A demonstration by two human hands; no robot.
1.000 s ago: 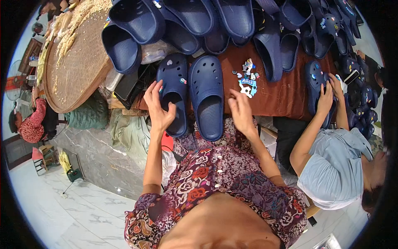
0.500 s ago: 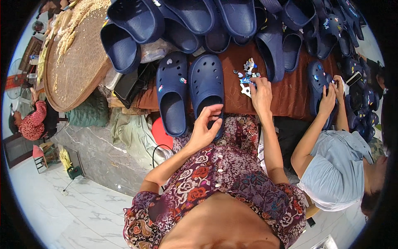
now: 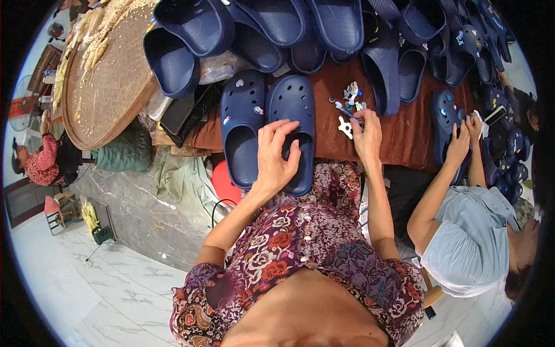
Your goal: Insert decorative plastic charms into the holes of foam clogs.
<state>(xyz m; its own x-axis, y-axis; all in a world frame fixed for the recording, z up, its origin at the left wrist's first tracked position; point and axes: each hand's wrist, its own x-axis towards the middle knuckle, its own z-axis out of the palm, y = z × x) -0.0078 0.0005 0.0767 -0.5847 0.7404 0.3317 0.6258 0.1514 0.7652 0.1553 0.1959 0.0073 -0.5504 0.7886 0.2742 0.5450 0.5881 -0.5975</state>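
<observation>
Two navy clogs lie side by side before me. The left clog [image 3: 243,95] carries several small charms; the right clog [image 3: 291,101] shows bare holes on its upper. Bent over the right clog's opening, my left hand [image 3: 276,159] rests its fingers near the upper's edge, thumb apart from them. On the brown cloth, my right hand [image 3: 367,139] pinches a blue charm [image 3: 347,110], tilted up at the fingertips and partly hidden by them. Beyond it is a small heap of charms [image 3: 351,91], and a white charm [image 3: 345,128] lies next to my fingers.
More navy clogs [image 3: 335,26] are piled along the far side of the brown cloth [image 3: 407,136]. A round woven tray [image 3: 110,95] with grain stands at the left. To the right, a co-worker in light blue [image 3: 468,237] handles another clog [image 3: 445,115].
My left hand has moved up and slightly left onto the right clog's upper edge. My right fingers have closed on the blue charm, which now tilts up from the heap.
</observation>
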